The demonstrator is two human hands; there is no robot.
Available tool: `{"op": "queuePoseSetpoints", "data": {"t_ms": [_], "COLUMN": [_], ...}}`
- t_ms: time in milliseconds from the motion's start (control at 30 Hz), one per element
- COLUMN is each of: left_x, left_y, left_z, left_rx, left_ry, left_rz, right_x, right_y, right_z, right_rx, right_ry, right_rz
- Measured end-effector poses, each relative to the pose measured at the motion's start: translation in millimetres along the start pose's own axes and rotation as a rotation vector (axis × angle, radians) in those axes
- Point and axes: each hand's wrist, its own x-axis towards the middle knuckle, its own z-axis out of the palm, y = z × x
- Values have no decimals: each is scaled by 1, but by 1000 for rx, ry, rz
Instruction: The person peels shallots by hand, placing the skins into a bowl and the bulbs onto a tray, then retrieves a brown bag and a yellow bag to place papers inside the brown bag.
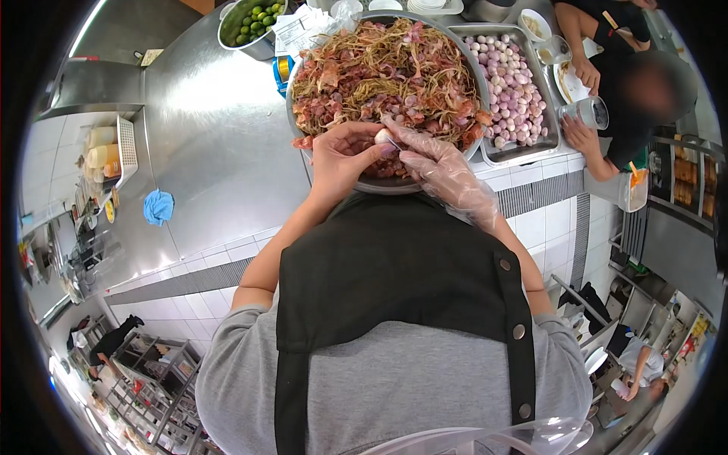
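Note:
My bare left hand (343, 158) pinches a pale, peeled-looking shallot (384, 137) between thumb and fingers. My right hand (447, 176), in a clear plastic glove, is closed on a small knife (393, 142); only a bit of its thin blade shows, against the shallot, and its handle is hidden. Both hands are over the near rim of a large round metal bowl (294, 114). Heaped in the bowl are reddish shallot skins and dry stringy tops (379, 72). To the right, a metal tray (517, 158) holds many peeled shallots (516, 95).
A pot of green limes (258, 23) stands at the back left, beside papers (298, 32) and a blue-and-yellow roll (283, 70). A blue cloth (158, 207) lies on the steel counter (220, 144). At the right, another person (644, 98) sits with a plate and a clear cup (591, 114).

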Motion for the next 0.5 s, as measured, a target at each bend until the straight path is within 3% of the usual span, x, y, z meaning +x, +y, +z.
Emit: {"op": "queuePoseSetpoints", "data": {"t_ms": [300, 500], "left_x": [2, 6], "left_y": [-4, -9], "left_z": [0, 0], "left_rx": [62, -14], "left_ry": [-13, -27], "left_rz": [26, 54], "right_x": [2, -3], "right_y": [9, -7], "right_z": [-6, 2], "right_rx": [17, 446], "right_ry": [-8, 20], "right_rz": [99, 270]}}
